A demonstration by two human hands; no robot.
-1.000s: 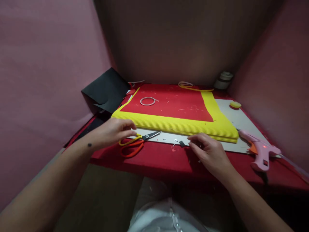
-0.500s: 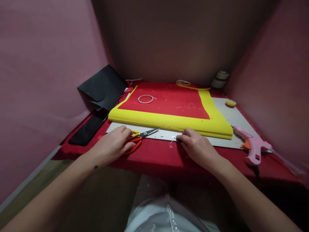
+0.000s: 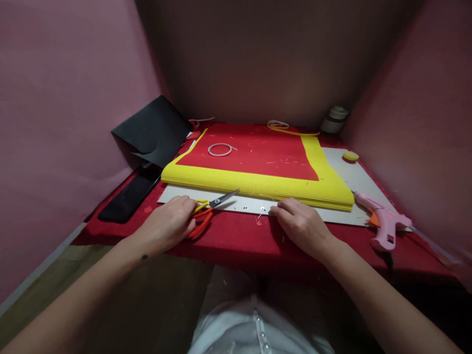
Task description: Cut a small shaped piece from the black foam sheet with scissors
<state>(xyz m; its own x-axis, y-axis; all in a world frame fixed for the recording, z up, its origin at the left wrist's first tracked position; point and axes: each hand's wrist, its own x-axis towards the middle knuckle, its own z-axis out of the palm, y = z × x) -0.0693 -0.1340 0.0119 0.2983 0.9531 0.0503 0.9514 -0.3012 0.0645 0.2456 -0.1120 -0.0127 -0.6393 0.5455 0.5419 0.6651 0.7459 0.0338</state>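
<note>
Closed around the handles of a pair of scissors (image 3: 217, 201) is my left hand (image 3: 171, 219). The scissors have yellow and orange-red grips, and their dark blades point right over the front strip of a white board (image 3: 250, 204). My right hand (image 3: 299, 220) rests at the board's front edge, thumb and fingers pinched together; whatever is between them is too small or hidden to make out. Small black-and-white bits (image 3: 262, 209) lie on the board just left of those fingertips. Behind both hands, yellow corrugated sheets (image 3: 258, 186) lie stacked on the board, with a red sheet (image 3: 250, 157) on top.
A pink glue gun (image 3: 385, 223) lies at the right. A coiled pale strip (image 3: 220, 149) sits on the red sheet among scraps. At the left are a black folded card (image 3: 153, 130) and a black phone-like slab (image 3: 129, 194). A jar (image 3: 334, 119) and yellow roll (image 3: 350, 156) stand back right.
The scissors have tilted, their tips lifting slightly and shifting left. A small dark bit at my right fingertips no longer shows. The whole view has shifted a little.
</note>
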